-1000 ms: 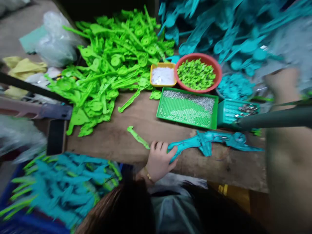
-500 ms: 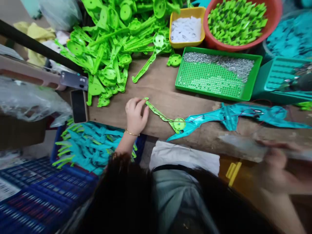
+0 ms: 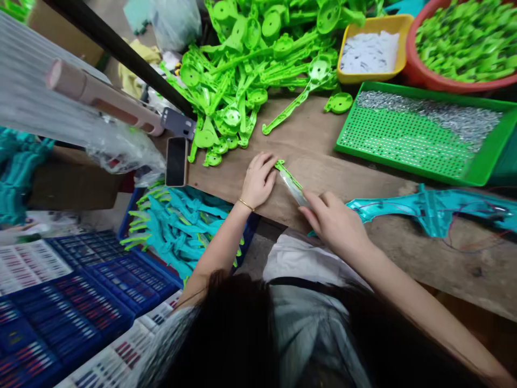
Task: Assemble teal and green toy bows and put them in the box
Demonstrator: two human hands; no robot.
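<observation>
My left hand (image 3: 258, 182), with a thin bracelet at the wrist, rests on the table with its fingertips closed on the end of a narrow lime-green plastic arm (image 3: 280, 164). A translucent pale strip (image 3: 293, 188) lies slantwise along that arm. Its lower end is pinched between the thumb and fingers of my right hand (image 3: 338, 222). Behind the right hand runs a long turquoise plastic part (image 3: 399, 209), shaped like a bow, with thin wires on it. The right hand hides where the green arm meets the turquoise part.
A heap of lime-green parts (image 3: 242, 70) covers the back. At the back right stand a green tray (image 3: 388, 145) of small metal pieces, a yellow tub (image 3: 402, 51) and a red basin (image 3: 434, 81). A phone (image 3: 176, 161) lies left; below is a crate of turquoise parts (image 3: 177, 221).
My right hand has come in from the far right with the translucent strip and laid it over the green arm. My left hand stays at the arm's end. The view has shifted left.
</observation>
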